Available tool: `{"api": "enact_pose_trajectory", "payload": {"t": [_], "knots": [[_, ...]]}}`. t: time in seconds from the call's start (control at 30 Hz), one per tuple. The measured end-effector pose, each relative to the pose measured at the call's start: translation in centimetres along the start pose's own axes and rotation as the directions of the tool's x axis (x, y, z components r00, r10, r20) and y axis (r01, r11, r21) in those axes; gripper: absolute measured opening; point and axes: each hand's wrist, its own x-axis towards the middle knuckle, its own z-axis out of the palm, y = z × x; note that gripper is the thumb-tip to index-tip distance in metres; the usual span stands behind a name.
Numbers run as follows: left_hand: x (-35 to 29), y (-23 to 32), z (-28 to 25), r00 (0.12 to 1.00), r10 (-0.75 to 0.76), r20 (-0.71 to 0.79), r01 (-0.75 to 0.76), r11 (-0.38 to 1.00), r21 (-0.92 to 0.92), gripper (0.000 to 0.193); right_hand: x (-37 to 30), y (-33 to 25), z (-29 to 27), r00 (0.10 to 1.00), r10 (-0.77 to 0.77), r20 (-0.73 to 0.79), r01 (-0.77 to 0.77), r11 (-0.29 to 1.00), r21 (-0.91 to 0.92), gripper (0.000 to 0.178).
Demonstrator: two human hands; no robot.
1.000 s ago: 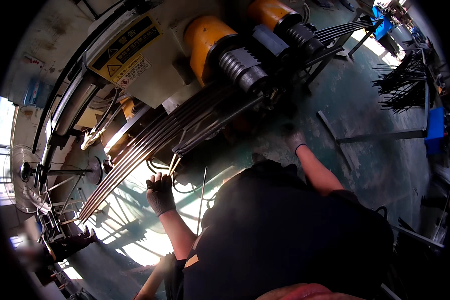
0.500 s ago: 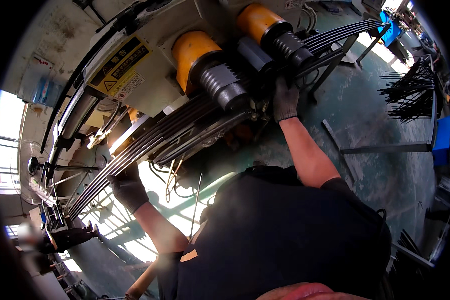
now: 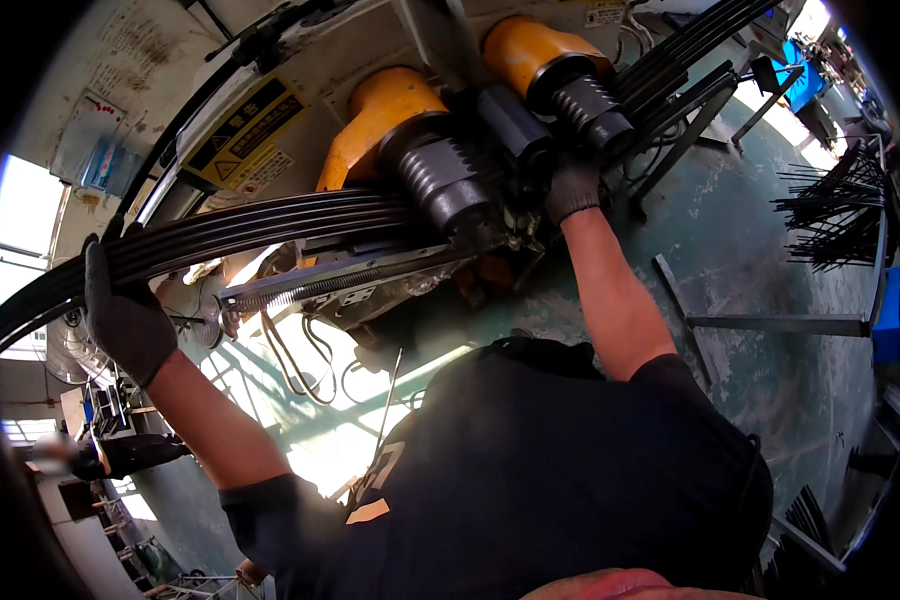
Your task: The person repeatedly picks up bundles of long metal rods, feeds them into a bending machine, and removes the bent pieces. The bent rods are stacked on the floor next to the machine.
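My left hand [image 3: 130,315], in a dark glove, grips a bundle of long dark metal rods [image 3: 260,220] from below near the left side. Its fingers reach up around the bundle. From there the rods run to the right, behind a ribbed black roller [image 3: 435,180], and come out beyond a second ribbed roller [image 3: 592,112] at the upper right. Just below that second roller is my gloved right hand [image 3: 574,188], beside a dark block [image 3: 515,125] between the rollers. Shadow and machine parts hide its fingers, so what it touches does not show.
Orange housings [image 3: 385,100] back the rollers on the machine. A rail with a spring [image 3: 340,280] lies under the rods. Metal stands [image 3: 685,150] and a rack of thin black rods [image 3: 835,205] are at the right. Another person [image 3: 135,455] is at the far left.
My left hand has moved left and up, lifting the left part of the rod bundle away from its lower position. My right hand stays by the rollers, its fingers now more hidden.
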Motion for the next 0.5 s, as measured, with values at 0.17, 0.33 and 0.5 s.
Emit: {"api": "enact_pose_trajectory", "payload": {"t": [0.17,0.33,0.5], "knots": [[-0.7,1.5,10.5,0.988,0.046,0.145,-0.052,0.998,0.036,0.034,2.8,1.0,-1.9,0.999,0.030,0.018,-0.030,1.000,0.004,0.032],[1.1,0.4,14.7,0.571,0.527,0.629,-0.810,0.235,0.538,0.024,2.3,1.6,-3.7,0.883,-0.391,0.258,0.412,0.387,-0.825,0.037],[1.7,2.4,19.0,0.647,0.441,0.623,-0.758,0.461,0.461,0.028,3.0,2.6,-3.9,0.737,-0.407,0.539,0.393,-0.391,-0.832,0.062]]}}
